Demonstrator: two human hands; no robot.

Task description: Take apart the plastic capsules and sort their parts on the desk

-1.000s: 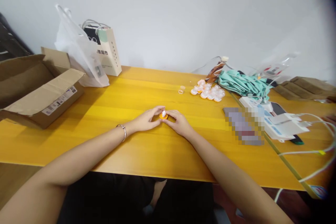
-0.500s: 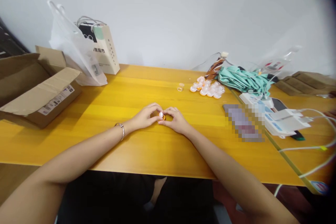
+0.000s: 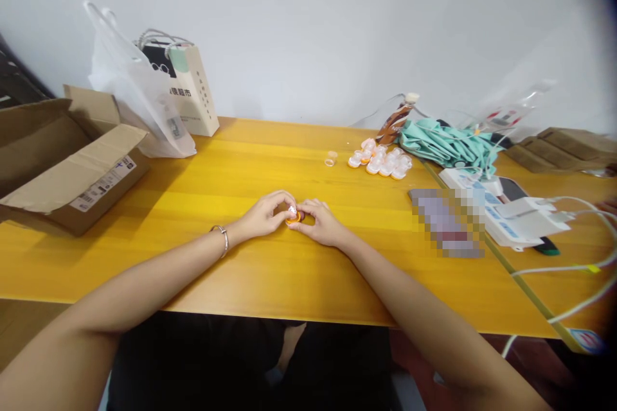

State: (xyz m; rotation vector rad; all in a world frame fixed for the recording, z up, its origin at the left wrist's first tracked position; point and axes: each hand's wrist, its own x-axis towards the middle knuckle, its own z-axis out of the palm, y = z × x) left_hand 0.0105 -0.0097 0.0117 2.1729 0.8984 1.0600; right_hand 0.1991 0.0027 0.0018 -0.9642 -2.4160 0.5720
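Observation:
My left hand [image 3: 263, 214] and my right hand [image 3: 322, 223] meet at the middle of the yellow wooden table [image 3: 202, 250]. Between their fingertips they pinch a small orange and white piece [image 3: 293, 214], held just above the tabletop. A silver bracelet sits on my left wrist. Farther back and to the right lies a cluster of several similar orange and white pieces [image 3: 380, 162], with a small clear cap [image 3: 330, 158] beside it.
An open cardboard box [image 3: 67, 160] stands at the left. A white plastic bag [image 3: 135, 96] and a paper bag [image 3: 190, 93] lean at the back wall. A brown bottle [image 3: 395, 121], teal cloth [image 3: 446, 144], white boxes and cables [image 3: 520, 221] crowd the right side.
The small piece has been turned and lowered slightly between my fingertips. Both hands stay at the same spot; the view has shifted a little.

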